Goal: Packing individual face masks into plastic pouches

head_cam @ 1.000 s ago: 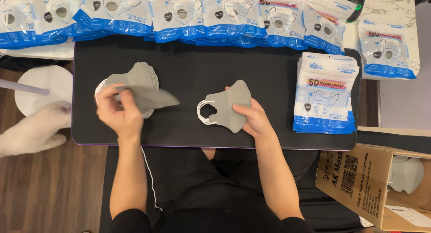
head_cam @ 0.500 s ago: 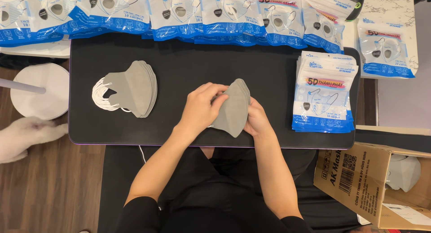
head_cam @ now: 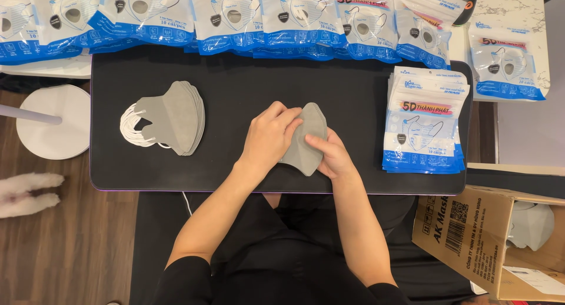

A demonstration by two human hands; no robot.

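A folded grey face mask (head_cam: 310,134) lies in the middle of the black table mat (head_cam: 247,87). My left hand (head_cam: 268,137) presses on its left side with fingers curled over it. My right hand (head_cam: 331,155) pinches its lower right edge. At the left of the mat rests a stack of grey masks (head_cam: 173,118) with white ear loops sticking out to the left.
A pile of blue-and-white mask packets (head_cam: 425,121) stands at the mat's right end. More such packets (head_cam: 282,17) line the far edge. An open cardboard box (head_cam: 471,240) sits at lower right, a white round stool (head_cam: 56,122) at left, white furry paws (head_cam: 26,193) on the floor.
My left hand left the stack at the left and came over to the single mask. Both hands now fold that mask; its ear loops are no longer visible.
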